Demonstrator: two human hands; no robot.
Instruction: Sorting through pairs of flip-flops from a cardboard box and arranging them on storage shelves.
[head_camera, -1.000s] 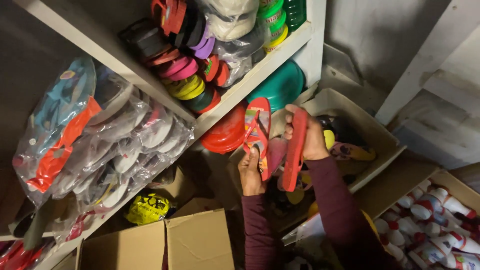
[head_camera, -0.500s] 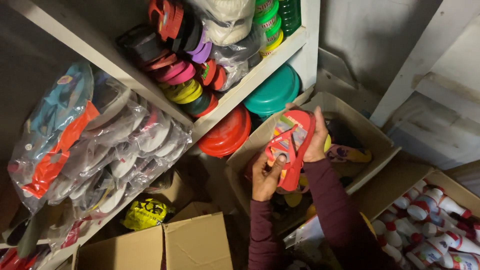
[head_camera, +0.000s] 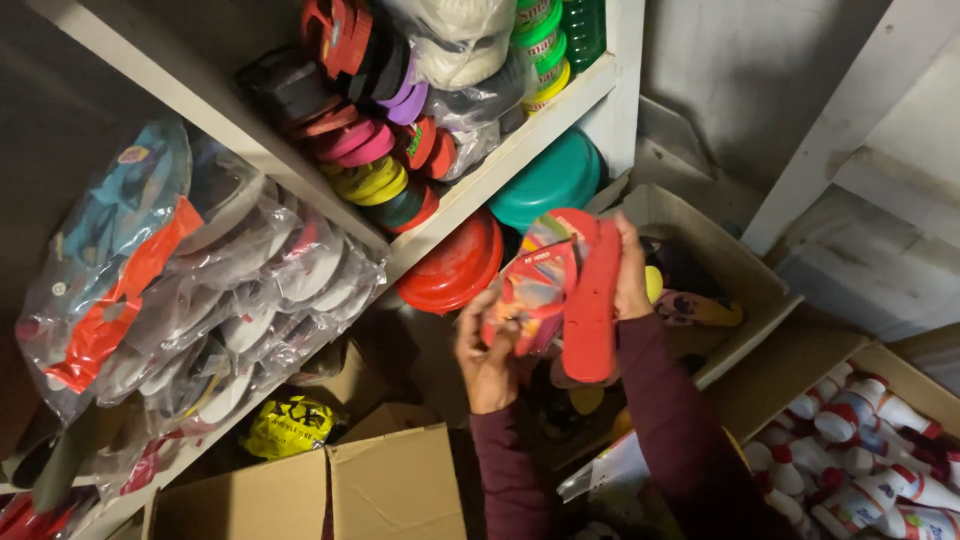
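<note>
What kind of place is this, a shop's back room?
Probably a shop stockroom: white shelves stacked with bagged sandals, cardboard boxes on the floor. The left hand and right hand hold a red sandal pair.

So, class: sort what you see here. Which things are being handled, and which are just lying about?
In hand:
left hand
right hand
red flip-flops

Lying about:
red bowl
teal bowl
bagged sandals
cardboard box

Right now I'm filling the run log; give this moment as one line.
left hand: holds patterned slipper | right hand: holds red slipper | below: open cardboard box | beside: shelf of stacked slippers
</note>
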